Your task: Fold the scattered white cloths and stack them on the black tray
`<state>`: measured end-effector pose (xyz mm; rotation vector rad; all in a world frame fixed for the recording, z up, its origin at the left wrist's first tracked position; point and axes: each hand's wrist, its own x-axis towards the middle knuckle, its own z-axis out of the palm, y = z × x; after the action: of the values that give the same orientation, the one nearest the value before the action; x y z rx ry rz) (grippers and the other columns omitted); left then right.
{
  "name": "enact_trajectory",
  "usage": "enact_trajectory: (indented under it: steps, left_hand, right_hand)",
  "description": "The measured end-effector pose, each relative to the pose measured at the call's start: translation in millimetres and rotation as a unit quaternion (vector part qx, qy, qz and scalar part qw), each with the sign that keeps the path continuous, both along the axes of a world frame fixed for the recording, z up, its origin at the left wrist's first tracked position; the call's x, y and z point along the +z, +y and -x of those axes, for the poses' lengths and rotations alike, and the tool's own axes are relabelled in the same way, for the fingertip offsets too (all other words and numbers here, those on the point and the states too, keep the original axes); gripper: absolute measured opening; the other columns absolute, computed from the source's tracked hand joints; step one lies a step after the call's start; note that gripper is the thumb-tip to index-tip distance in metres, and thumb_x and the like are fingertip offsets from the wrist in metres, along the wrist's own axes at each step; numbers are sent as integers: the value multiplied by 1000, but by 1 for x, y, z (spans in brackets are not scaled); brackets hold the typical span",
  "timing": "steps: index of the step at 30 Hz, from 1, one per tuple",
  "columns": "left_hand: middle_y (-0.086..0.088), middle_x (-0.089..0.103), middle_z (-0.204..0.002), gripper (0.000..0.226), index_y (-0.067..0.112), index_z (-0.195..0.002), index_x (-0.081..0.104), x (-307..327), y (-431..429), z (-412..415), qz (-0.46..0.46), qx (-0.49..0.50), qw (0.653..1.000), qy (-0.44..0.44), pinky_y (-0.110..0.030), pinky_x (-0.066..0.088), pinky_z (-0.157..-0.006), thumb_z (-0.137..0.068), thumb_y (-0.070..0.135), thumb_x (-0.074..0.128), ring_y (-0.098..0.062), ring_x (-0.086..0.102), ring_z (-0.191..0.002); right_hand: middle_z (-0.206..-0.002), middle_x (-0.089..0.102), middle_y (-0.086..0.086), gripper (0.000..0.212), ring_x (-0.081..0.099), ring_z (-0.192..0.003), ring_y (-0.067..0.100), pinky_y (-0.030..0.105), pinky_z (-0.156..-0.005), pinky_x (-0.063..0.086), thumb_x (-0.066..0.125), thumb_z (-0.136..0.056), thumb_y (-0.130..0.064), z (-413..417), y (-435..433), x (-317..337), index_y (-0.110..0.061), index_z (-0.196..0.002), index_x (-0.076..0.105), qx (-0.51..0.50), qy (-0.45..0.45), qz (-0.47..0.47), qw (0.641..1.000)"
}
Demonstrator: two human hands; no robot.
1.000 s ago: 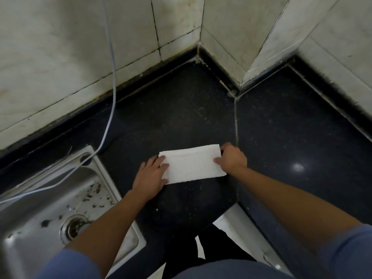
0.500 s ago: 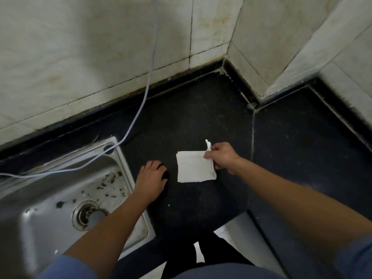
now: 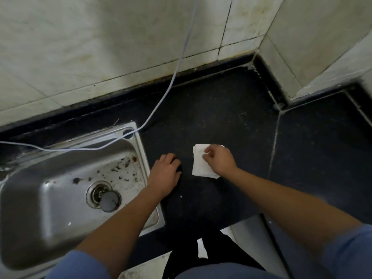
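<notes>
Pinching the folded white cloth (image 3: 201, 169) with right grip (image 3: 219, 160), flat on the black counter (image 3: 221, 109); resting left grip (image 3: 166, 174) loose just beside, holding nothing. Likely light, soft, floppy — best taken across stacked edges.

The right hand (image 3: 220, 161) holds a folded white cloth (image 3: 198, 168) on the counter (image 3: 221, 117).

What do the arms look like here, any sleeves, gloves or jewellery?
Blue sleeves cover both upper arms: the left sleeve and the right sleeve. The left forearm and right forearm are bare. The left grip and right grip are bare hands; no gloves, rings, watch or bracelet show.
</notes>
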<state>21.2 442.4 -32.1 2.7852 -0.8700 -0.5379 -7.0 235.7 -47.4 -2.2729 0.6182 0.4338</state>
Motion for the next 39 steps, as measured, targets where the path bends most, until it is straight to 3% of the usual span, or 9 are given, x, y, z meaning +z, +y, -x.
enact_trajectory:
  steps: [6, 11, 16, 20, 26, 28, 33, 36, 39]
  left_hand:
    - [-8, 12, -159, 53, 18, -147, 30, -3, -59, -3, -27, -128, 991, 12, -40, 23, -114, -97, 28, 46, -25, 14, -144]
    - [-6, -4, -160, 63, 18, -150, 18, -14, -65, -8, -104, -148, 982, 50, -43, 17, -117, -97, 32, 48, -25, 0, -147]
    - [-2, -14, -160, 64, 20, -152, 11, -21, -60, -6, -117, -149, 980, 60, -43, 15, -118, -98, 35, 44, -23, -6, -147]
    - [0, -17, -159, 66, 23, -152, 7, -24, -59, -7, -118, -147, 980, 60, -42, 11, -118, -98, 38, 43, -21, -8, -147]
    - [-2, -11, -160, 63, 23, -151, 15, -26, -59, -8, -102, -148, 983, 49, -43, 14, -119, -98, 36, 45, -23, -7, -147]
    - [-6, -3, -160, 56, 22, -147, 27, -25, -58, -5, -87, -143, 985, 36, -44, 16, -118, -96, 34, 47, -25, -1, -147]
    - [-14, 43, -145, 26, 17, -111, 67, -31, -41, 15, -52, -163, 985, -18, -46, 39, -102, -86, 23, 63, -34, 40, -133]
    - [-11, 49, -141, 34, 20, -114, 67, -36, -29, 23, -53, -141, 989, -15, -45, 48, -92, -80, 23, 70, -33, 50, -125]
    - [-10, 37, -150, 40, 20, -129, 57, -32, -28, 27, -45, -121, 992, -13, -48, 38, -103, -89, 24, 59, -33, 37, -135]
  right_hand:
    - [-103, 63, 6, 30, 61, -91, 27, 35, -65, 48, 75, -76, -17, 57, -34, -1, -13, -104, 67, 245, -196, 236, 920]
    - [-107, 51, -3, 50, 53, -94, 16, 30, -69, 48, 64, -77, -54, 83, -20, -6, -23, -113, 51, 149, -65, 199, 966]
    - [-107, 52, -3, 27, 56, -90, 17, 29, -66, 42, 52, -92, -40, 77, -8, -18, -23, -112, 48, 106, -50, 206, 971]
    - [-81, 56, -2, 9, 57, -66, 16, 25, -50, 33, 59, -89, -29, 91, -20, -29, -20, -86, 60, 114, -91, 230, 962]
    - [-75, 57, -3, 21, 58, -65, 16, 23, -47, 35, 57, -85, -32, 92, -45, -22, -19, -72, 67, 170, -137, 238, 946]
    - [-84, 60, 0, 14, 59, -78, 20, 27, -52, 41, 63, -85, -28, 64, -49, -11, -16, -83, 70, 147, -149, 222, 952]
    - [-126, 49, 6, 49, 47, -114, 25, 39, -87, 46, 62, -87, -40, -14, -44, 2, -20, -130, 49, 228, -5, 187, 956]
    - [-120, 55, 10, 50, 56, -105, 29, 37, -77, 47, 67, -84, -34, -34, -38, 0, -15, -125, 48, 250, 71, 180, 949]
    - [-112, 61, 9, 42, 60, -95, 27, 32, -69, 47, 67, -82, -25, -47, -36, -1, -13, -119, 51, 247, 125, 147, 950]
